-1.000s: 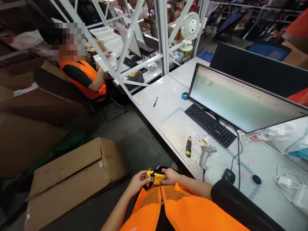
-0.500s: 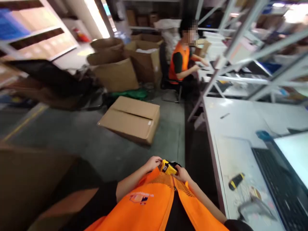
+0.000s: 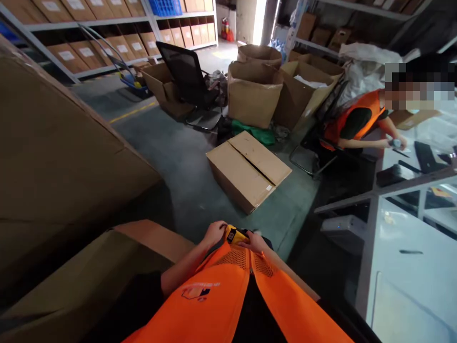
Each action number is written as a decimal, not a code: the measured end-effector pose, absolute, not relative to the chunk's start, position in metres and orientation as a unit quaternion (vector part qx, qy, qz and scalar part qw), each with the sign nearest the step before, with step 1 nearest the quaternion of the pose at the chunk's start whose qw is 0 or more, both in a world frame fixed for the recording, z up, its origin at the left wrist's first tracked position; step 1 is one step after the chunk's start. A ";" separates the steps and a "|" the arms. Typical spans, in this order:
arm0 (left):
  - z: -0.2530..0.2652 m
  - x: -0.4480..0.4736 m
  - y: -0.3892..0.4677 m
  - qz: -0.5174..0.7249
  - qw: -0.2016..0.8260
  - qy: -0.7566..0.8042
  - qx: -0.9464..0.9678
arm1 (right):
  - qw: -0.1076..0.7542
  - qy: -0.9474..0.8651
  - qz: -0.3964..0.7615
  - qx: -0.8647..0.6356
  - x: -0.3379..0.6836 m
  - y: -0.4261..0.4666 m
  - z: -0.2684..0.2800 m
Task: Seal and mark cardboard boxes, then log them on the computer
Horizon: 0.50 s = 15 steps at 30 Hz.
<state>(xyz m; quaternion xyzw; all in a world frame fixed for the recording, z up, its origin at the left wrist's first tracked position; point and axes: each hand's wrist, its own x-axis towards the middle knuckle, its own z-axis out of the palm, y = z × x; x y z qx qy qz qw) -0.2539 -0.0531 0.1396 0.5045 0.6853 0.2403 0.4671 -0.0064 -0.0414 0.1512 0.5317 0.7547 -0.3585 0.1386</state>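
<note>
Two bare hands held a yellow-and-black item (image 3: 236,234) close against the front of the wearer's orange vest (image 3: 200,305), low in the view and above the floor. The left hand (image 3: 215,233) pinched the item's left end, its fingers curled at the edge; the right hand (image 3: 257,242) gripped the right end, its fingers bent over the near side. The hands were apart from each other, with the item between them; the fingertips on its far side were hidden. A dark patch with a pale label faced upward near the left hand.

Beyond the hands, a closed carton (image 3: 246,171) lay on the grey floor (image 3: 185,190), with a dark gap running across its top and a small white label near one corner. Green material (image 3: 253,132) lay just behind it, before a group of tall open-topped boxes (image 3: 253,97). A black chair (image 3: 183,76) stood to their left, and shelves (image 3: 124,25) with rows of labelled cartons filled the upper left. A large cardboard surface (image 3: 64,157) occupied the left side. At right, a seated co-worker (image 3: 360,116) handled a small object, blurred, beside a white table (image 3: 417,295) bearing a thin dark pen-like object (image 3: 411,252).
</note>
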 end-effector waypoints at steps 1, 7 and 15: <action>0.136 -0.260 -0.052 0.243 0.464 0.694 0.494 | 0.151 0.759 -0.357 0.524 -0.015 -0.033 0.149; 0.116 -0.281 -0.015 0.247 0.446 0.730 0.456 | 0.187 0.772 -0.357 0.492 -0.044 0.034 0.137; 0.141 -0.306 0.125 0.180 0.421 0.746 0.484 | 0.164 0.755 -0.415 0.481 -0.062 0.160 0.149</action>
